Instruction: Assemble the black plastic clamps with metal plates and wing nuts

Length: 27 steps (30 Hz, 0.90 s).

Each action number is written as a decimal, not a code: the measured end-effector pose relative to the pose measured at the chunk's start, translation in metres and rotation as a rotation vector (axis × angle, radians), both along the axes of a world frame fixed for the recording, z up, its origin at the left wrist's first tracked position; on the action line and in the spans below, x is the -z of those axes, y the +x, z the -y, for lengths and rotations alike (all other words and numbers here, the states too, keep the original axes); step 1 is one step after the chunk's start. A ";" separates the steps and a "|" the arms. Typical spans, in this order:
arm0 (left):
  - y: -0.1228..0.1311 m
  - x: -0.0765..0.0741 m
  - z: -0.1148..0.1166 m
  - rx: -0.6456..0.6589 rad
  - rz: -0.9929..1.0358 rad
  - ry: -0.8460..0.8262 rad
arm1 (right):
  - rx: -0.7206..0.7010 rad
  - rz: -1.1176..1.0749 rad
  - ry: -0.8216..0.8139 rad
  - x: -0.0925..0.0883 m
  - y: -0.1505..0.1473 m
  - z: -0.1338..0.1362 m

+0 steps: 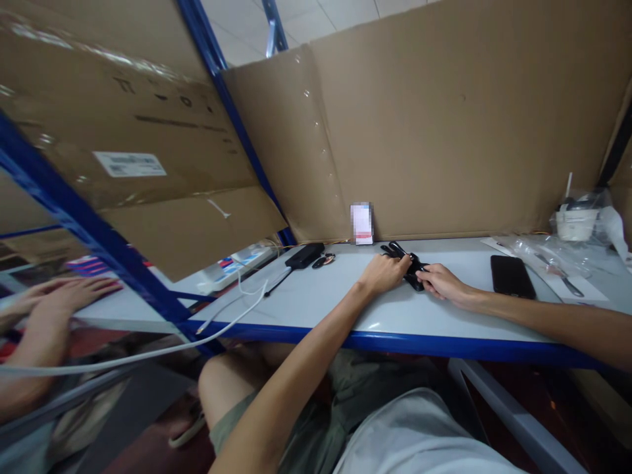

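A bundled black cable (415, 282) with loops at its far end lies just above the white tabletop, between my hands. My left hand (385, 272) is closed around its left part, with the loops sticking out beyond the fingers. From the right, my right hand (445, 284) pinches the bundle's other side between thumb and fingers. The fingers hide part of the cable, so its ends cannot be made out. Behind my hands, a lit phone (363, 224) leans upright against the cardboard.
A dark phone (512, 276) lies right of my hands, near a spoon in plastic (563, 276) and a bagged white cup (577, 222). A black adapter (305, 256) and a white cable (241, 320) are left. Beyond the blue post (113, 250) rest a co-worker's hands (69, 293).
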State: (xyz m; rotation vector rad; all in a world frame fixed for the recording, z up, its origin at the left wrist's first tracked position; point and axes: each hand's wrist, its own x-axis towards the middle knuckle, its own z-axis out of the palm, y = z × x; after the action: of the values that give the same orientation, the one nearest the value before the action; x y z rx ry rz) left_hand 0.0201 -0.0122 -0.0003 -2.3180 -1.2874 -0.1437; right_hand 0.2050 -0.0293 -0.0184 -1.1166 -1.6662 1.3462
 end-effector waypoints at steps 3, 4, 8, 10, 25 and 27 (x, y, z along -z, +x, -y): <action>0.003 -0.001 0.003 0.041 -0.030 -0.021 | -0.016 -0.012 -0.014 -0.001 0.000 0.000; 0.003 0.000 0.002 0.042 -0.026 -0.018 | -0.031 -0.007 -0.022 -0.002 0.000 0.000; 0.001 0.002 -0.002 -0.023 0.022 0.027 | -0.067 0.041 -0.023 -0.004 0.000 0.000; -0.001 0.003 -0.004 -0.068 0.037 0.039 | -0.062 0.046 -0.016 -0.003 0.000 0.000; 0.003 -0.001 0.002 -0.025 0.057 -0.038 | -0.072 0.020 -0.027 -0.003 0.001 -0.001; 0.002 0.000 0.000 -0.079 0.081 -0.026 | -0.073 0.032 -0.025 -0.003 0.001 -0.001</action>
State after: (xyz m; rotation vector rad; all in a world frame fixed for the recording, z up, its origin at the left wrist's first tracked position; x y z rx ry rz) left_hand 0.0222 -0.0124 0.0002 -2.3003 -1.4262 -0.1975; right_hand 0.2057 -0.0280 -0.0158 -1.1062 -1.7328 1.4048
